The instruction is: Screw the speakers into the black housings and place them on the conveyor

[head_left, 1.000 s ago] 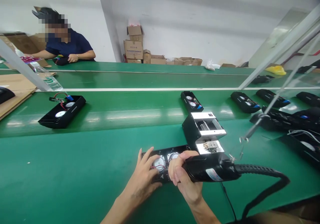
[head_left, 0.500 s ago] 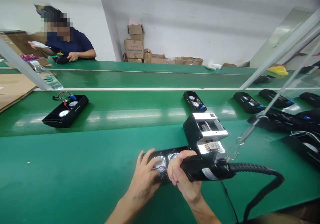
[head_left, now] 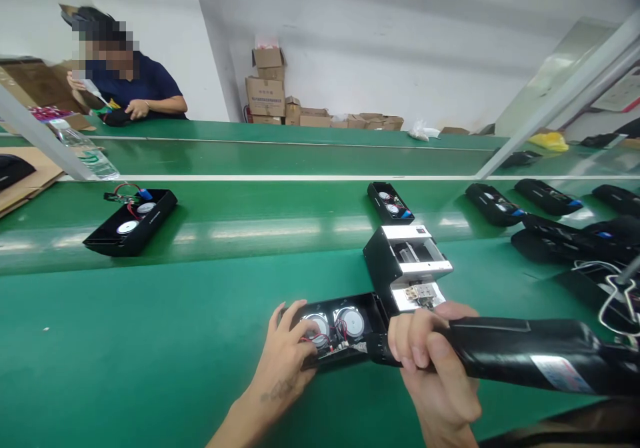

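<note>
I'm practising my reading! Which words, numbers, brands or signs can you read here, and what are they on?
No writing is clear enough to quote.
Big cardboard box: printing, too blurred.
Black tool: sticker, too blurred.
Plastic bottle: green label, too blurred.
Black case at left: pale marks, too small.
White board at far right: marks, too blurred.
</note>
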The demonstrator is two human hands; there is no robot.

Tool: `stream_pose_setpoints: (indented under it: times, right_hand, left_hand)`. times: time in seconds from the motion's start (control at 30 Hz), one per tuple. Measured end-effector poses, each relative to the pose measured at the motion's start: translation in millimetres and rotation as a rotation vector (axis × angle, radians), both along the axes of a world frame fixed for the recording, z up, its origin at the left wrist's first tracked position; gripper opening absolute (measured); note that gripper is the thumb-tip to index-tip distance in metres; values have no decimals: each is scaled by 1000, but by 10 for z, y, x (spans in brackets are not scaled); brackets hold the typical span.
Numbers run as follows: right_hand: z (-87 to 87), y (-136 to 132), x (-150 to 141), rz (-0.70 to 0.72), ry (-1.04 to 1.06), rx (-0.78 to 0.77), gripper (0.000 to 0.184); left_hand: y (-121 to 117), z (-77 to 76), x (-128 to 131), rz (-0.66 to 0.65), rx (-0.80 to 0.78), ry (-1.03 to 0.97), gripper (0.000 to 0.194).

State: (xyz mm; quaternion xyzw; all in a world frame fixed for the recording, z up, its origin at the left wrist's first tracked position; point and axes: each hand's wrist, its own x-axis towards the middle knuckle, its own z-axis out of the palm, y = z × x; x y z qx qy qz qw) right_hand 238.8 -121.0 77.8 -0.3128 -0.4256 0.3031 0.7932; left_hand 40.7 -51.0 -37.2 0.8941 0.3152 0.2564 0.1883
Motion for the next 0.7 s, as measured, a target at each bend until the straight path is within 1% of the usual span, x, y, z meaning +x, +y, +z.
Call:
stream_pose_setpoints:
  times: [0.07, 0.2, 0.27, 0.33, 0.4, 0.47, 0.57, 0.63, 0.7]
  right_hand:
    - [-96, 12, -62, 38, 8, 6, 19]
    - [-321, 105, -304, 178, -52, -44, 19]
    - [-397, 142, -389, 185, -82, -80, 19]
    - [-436, 156, -419, 165, -119, -102, 18]
    - [-453, 150, -408, 157, -154, -112, 18]
    - [-462, 139, -383, 177, -164, -94, 20]
    - [-448, 128, -357, 222, -120, -56, 21]
    - [-387, 125, -346, 237, -84, -35, 19]
    - [-268, 118, -317, 229, -46, -17, 17]
  left_hand:
    - [3, -13, -7, -4, 12, -21, 24]
    - [14, 16, -19, -30, 0, -18, 24]
    - [15, 47, -18, -35, -21, 3, 26]
    - [12, 71, -11, -30, -33, 10, 28]
    - [9, 83, -4, -22, -35, 6, 27]
    - [8, 85, 3, -14, -34, 1, 25]
    - [8, 80, 13, -9, -41, 3, 25]
    - [11, 75, 20, -5, -47, 16, 26]
    - [16, 65, 25, 2, -44, 22, 27]
